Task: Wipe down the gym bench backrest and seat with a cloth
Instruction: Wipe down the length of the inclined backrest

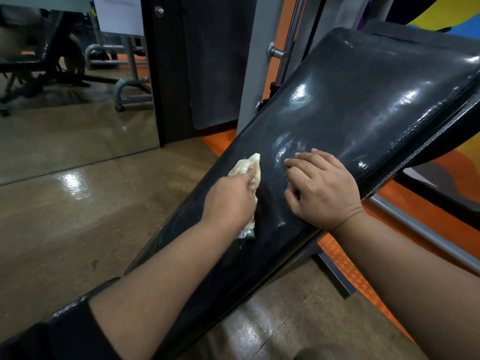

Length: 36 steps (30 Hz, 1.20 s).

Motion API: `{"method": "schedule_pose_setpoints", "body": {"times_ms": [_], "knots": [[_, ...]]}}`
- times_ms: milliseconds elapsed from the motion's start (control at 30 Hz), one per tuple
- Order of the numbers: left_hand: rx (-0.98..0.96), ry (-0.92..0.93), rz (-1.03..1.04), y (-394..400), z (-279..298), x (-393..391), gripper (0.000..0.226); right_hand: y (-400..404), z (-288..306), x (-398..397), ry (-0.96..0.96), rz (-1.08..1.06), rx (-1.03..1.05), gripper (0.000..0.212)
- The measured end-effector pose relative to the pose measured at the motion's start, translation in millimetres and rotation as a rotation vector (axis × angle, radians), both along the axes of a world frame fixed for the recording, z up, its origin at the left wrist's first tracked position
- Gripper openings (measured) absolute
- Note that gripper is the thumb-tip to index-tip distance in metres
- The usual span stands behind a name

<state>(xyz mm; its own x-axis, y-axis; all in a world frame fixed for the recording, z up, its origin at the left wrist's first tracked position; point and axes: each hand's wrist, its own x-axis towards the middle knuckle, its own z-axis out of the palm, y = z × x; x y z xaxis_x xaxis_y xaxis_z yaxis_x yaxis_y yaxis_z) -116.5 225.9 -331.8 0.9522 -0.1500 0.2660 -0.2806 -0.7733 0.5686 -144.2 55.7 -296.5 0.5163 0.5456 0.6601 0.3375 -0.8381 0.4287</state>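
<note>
- Backrest: black glossy padded panel, tilted, running from upper right down toward lower left; bright light reflections and faint smear marks on its surface.
- Seat: black pad at lower left, below the backrest's lower end; mostly hidden by the left forearm.
- Cloth: pale yellow, bunched, lying on the lower middle of the backrest; one end shows above the left hand, a white and green end shows below the wrist.
- Left hand: fingers curled round the cloth, pressing it to the backrest; a ring shows on one finger; dark sleeve at the elbow.
- Right hand: resting palm-down on the backrest just right of the cloth, fingers loosely bent with tips on the pad, holding nothing; near the pad's right edge.
- Frame: dark metal bar under the backrest, reaching the floor at lower right.
- Floor: brown, shiny, with a light reflection left of the backrest; an orange strip runs along the right side.
- Mirror: on the wall at upper left, reflecting other gym equipment and the floor; dark frame at its right edge.
- Rail: chrome upright bar behind the backrest, against a grey post.
- Wall: painted in yellow and blue at upper right.
</note>
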Motion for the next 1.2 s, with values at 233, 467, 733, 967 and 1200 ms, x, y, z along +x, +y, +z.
{"method": "schedule_pose_setpoints", "body": {"times_ms": [233,467,733,967,1200], "knots": [[0.018,0.118,0.099,16.1,-25.3,-6.2,0.038,-0.9,-1.1,1.1,0.007,-0.003,0.004,0.015],[-0.009,0.151,0.117,13.3,-12.8,8.8,0.036,-0.6,-1.0,0.3,0.013,-0.005,0.013,0.015],[0.005,-0.097,-0.108,14.1,-24.6,-43.9,0.046,-0.4,-0.2,-0.8,0.017,-0.011,0.006,0.013],[0.018,-0.068,-0.045,5.9,-21.9,-40.7,0.045,0.1,-1.0,-0.3,0.019,-0.008,0.010,0.014],[0.200,-0.257,-0.314,6.8,-55.8,-74.3,0.052,-0.2,-0.8,-0.6,0.009,-0.001,0.018,0.016]]}}
